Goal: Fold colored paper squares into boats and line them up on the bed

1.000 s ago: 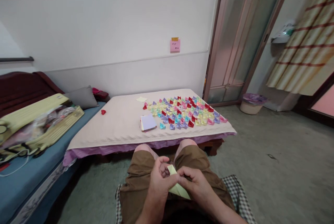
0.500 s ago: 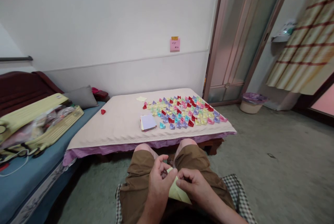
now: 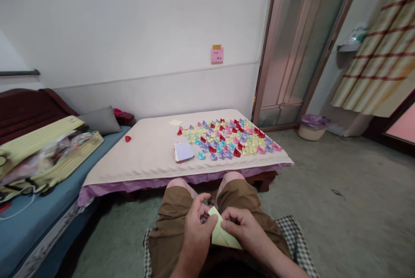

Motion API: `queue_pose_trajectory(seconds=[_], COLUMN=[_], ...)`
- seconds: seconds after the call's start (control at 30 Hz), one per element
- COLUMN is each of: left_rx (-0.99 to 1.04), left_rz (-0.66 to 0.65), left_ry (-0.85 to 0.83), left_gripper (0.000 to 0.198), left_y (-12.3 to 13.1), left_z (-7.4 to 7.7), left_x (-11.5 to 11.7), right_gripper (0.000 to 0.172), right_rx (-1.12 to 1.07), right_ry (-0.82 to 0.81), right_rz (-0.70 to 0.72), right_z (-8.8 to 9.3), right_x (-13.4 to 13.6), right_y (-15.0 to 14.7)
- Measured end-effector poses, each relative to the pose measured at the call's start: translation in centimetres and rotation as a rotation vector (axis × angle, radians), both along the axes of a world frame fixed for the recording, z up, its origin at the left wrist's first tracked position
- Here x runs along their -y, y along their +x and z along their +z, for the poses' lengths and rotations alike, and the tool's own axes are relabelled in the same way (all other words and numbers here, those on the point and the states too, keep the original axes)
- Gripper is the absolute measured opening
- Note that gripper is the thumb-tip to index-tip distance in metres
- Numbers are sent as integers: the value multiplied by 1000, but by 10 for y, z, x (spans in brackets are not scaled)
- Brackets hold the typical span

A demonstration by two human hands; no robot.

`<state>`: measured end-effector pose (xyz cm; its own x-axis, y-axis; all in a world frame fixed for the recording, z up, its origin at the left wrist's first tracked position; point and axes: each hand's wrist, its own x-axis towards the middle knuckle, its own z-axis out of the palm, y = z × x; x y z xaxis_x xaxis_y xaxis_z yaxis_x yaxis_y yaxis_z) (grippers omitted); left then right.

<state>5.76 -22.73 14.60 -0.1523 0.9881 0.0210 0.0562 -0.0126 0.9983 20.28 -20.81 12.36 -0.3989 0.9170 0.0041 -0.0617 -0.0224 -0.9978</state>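
A pale yellow sheet of folding paper (image 3: pixel 223 236), partly folded, is between my hands just above my lap. My left hand (image 3: pixel 199 228) pinches its left edge between thumb and fingers. On the other side my right hand (image 3: pixel 238 226) grips the paper with thumb on top and fingers curled. Some of its edges are hidden by my fingers. Ahead on the low table (image 3: pixel 142 148) stand many small folded paper boats (image 3: pixel 223 137) in several colours. A stack of square paper (image 3: pixel 184 151), lilac on top, lies left of the boats.
One red folded piece (image 3: pixel 128 139) lies alone at the table's left, and a pale yellow sheet (image 3: pixel 175 123) at its back. An open yellow suitcase (image 3: pixel 65 161) rests on the blue-covered seat to the left. A lined bin (image 3: pixel 314 127) stands right, by the door.
The yellow paper has turned slightly and shows more of its surface between my hands. Both hands keep hold of it and have barely shifted.
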Motion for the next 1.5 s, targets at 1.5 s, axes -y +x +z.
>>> queue_pose_trajectory(seconds=[1.5], left_rx=[-36], left_rz=[243], left_ry=[101], left_gripper=[8], left_y=[11], left_z=[-4], left_x=[8], right_gripper=[24], right_rx=[-590], right_ry=[-415], right_rz=[8], right_z=[2], right_x=[12], right_y=[-21])
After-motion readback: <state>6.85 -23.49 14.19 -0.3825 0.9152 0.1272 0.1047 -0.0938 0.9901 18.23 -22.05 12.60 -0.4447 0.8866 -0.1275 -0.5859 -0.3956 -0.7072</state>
